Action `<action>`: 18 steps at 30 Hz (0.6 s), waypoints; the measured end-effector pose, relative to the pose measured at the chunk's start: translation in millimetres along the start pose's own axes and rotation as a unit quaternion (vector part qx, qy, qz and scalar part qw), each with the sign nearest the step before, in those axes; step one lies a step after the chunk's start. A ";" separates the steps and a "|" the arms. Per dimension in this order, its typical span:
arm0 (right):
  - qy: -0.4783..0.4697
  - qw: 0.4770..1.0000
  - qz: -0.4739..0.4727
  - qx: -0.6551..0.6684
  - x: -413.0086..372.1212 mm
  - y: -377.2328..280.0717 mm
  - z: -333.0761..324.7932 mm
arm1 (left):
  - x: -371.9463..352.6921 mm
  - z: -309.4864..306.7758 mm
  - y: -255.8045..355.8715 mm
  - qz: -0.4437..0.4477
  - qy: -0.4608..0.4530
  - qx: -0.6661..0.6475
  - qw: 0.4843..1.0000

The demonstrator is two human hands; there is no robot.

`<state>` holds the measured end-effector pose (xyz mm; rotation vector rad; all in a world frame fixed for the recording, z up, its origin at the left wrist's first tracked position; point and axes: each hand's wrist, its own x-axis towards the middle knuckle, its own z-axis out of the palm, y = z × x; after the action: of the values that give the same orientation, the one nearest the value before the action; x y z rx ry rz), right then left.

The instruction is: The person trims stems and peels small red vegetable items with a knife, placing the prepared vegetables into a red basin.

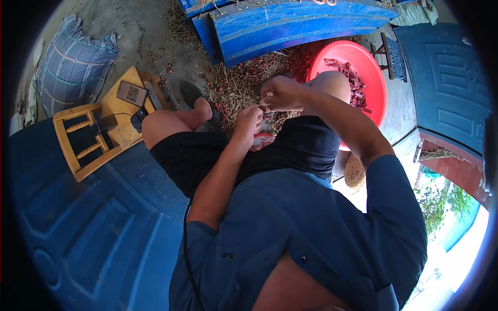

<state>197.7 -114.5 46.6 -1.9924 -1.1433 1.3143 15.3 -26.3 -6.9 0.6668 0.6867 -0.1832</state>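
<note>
My two hands meet over my lap, fingers closed. My left hand [249,122] is curled, with its thumb and fingertips pinched together at a small dark red piece [266,109]. Just above and to the right, my right hand [282,94] pinches at the same piece from the other side. I cannot tell what kind of thing it is. Below the hands, between my thighs, part of a small red-and-white container [263,139] shows. By my right knee stands a large pink-red basin [377,85] holding many dark red, shrivelled pieces [357,83].
Dry stalks and red scraps [233,93] litter the floor ahead, below a blue panelled trough [295,26]. To my left is a wooden chair [116,106] with a phone-like device [131,94] on it. A stuffed checked sack [75,62] stands beyond. A blue door [446,83] is at right.
</note>
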 end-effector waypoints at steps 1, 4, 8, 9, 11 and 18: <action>-0.022 0.996 -0.044 -0.073 4.8 -3.2 -5.3 | -0.4 0.4 1.0 0.001 0.011 0.015 1.000; -0.091 0.977 -0.107 -0.158 13.3 -14.5 -16.4 | -1.3 -0.2 2.7 0.017 0.000 0.013 1.000; -0.147 0.983 -0.080 -0.080 19.2 -29.8 -26.5 | -2.0 -4.9 9.5 0.010 0.009 0.009 1.000; -0.126 0.989 -0.070 -0.030 21.6 -19.9 -21.7 | -3.3 -8.0 12.7 0.020 0.006 0.010 1.000; -0.082 0.983 -0.011 0.166 19.4 -4.6 -3.1 | -6.1 -8.4 26.1 0.046 0.003 0.010 0.999; 0.130 0.845 0.133 0.501 15.7 4.5 57.2 | -1.2 -11.5 31.7 0.030 0.023 -0.058 0.998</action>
<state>150.4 -106.2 11.6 -1.4414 0.0382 1.3061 20.0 5.4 3.3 0.5806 0.7152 -0.0728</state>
